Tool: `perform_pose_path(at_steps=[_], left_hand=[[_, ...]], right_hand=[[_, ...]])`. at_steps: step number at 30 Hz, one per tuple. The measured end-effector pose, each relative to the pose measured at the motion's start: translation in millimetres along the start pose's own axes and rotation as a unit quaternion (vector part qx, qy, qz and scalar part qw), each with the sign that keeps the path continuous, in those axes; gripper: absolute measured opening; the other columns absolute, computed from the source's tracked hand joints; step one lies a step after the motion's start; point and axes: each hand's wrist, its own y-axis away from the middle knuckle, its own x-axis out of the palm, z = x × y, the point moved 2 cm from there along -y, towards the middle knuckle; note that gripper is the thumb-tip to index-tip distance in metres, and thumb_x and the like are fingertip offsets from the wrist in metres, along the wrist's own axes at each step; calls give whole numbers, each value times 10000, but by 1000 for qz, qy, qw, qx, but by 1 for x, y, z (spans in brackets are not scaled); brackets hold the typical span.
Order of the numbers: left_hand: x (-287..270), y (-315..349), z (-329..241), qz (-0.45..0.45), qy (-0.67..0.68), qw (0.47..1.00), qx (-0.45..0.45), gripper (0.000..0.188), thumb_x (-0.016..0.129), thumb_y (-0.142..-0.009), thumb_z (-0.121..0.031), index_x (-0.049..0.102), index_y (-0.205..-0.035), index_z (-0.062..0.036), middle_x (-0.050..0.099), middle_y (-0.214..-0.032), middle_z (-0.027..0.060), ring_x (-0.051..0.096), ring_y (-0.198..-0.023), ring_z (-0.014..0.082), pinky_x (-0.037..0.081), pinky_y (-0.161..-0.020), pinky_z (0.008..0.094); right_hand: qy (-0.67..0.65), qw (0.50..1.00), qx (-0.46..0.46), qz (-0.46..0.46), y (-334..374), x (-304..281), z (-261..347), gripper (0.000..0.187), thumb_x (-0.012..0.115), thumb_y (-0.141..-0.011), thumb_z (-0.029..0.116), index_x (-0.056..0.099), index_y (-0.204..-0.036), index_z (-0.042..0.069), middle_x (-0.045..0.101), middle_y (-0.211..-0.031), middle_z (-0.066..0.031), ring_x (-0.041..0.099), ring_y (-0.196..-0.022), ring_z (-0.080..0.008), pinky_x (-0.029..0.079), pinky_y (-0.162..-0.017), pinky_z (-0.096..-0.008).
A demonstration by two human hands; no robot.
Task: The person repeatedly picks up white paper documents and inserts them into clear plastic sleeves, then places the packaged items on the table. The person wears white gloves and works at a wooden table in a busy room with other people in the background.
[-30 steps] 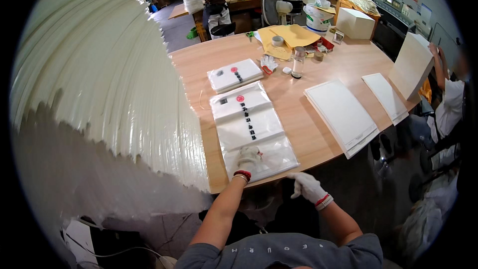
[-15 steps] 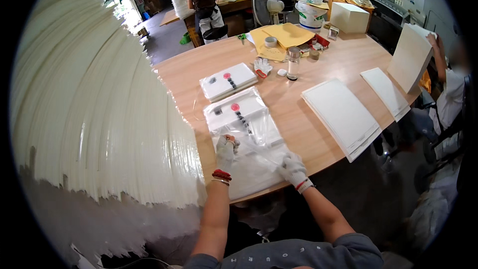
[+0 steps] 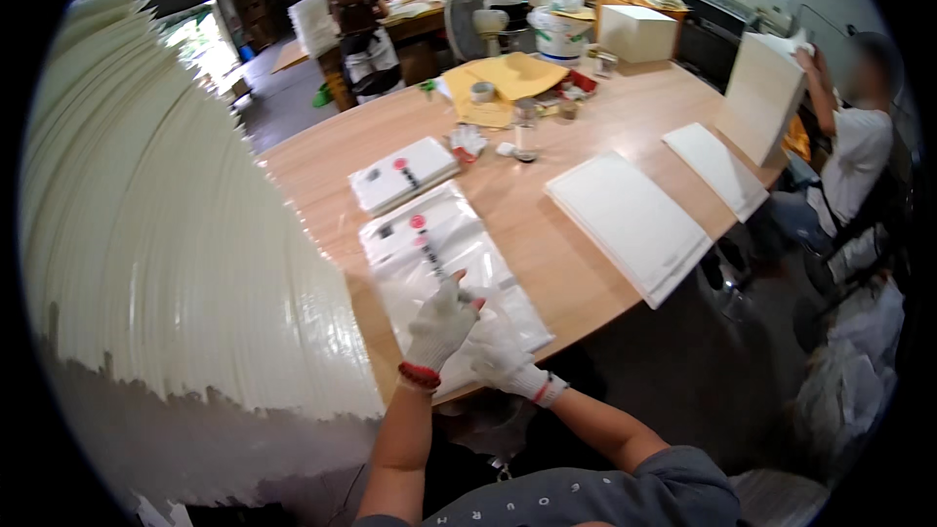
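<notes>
A clear plastic bag (image 3: 493, 278) with a red round mark and dark print lies flat near the table's front edge, white beneath its film. Over its lower part is my left hand (image 3: 441, 327), in a white glove with bare fingertips; its thumb and forefinger stand apart. Close by on the right, my right hand (image 3: 508, 361), also white-gloved, rests at the bag's lower end, its fingers blurred and partly hidden by the left hand. Beyond the bag sits a neat stack of similar printed bags (image 3: 422, 161).
A tall stack of whitish sheets (image 3: 195, 234) rises on the left. White boards (image 3: 630, 220) lie at right; a person (image 3: 854, 146) holds a thick white block (image 3: 761, 98) there. A spare glove (image 3: 468, 141), glass jar (image 3: 525, 132) and yellow paper (image 3: 508, 83) lie farther back.
My right hand has moved left, close to my left hand. The left fingers have spread from a closed grip. The whole view has shifted, so things sit farther left.
</notes>
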Motion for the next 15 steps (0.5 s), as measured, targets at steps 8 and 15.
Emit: perform_pose_path(at_steps=[8, 15], left_hand=[[-6, 72, -16, -191, -204, 946, 162, 468, 682, -742, -134, 496, -1149, 4, 593, -987, 175, 546, -940, 374, 428, -869, 419], [1, 116, -40, -176, -60, 964, 190, 324, 623, -782, -42, 545, -1094, -4, 603, -922, 127, 605, -843, 246, 491, -725, 313]], right_hand=[[363, 915, 164, -67, 110, -210, -139, 431, 597, -775, 138, 494, -1185, 56, 588, -1003, -158, 563, -950, -317, 459, -842, -388], [159, 962, 210, -76, 133, -240, -203, 705, 698, -704, 256, 380, -1314, 102, 561, -1089, -198, 548, -996, -344, 447, -846, -396]])
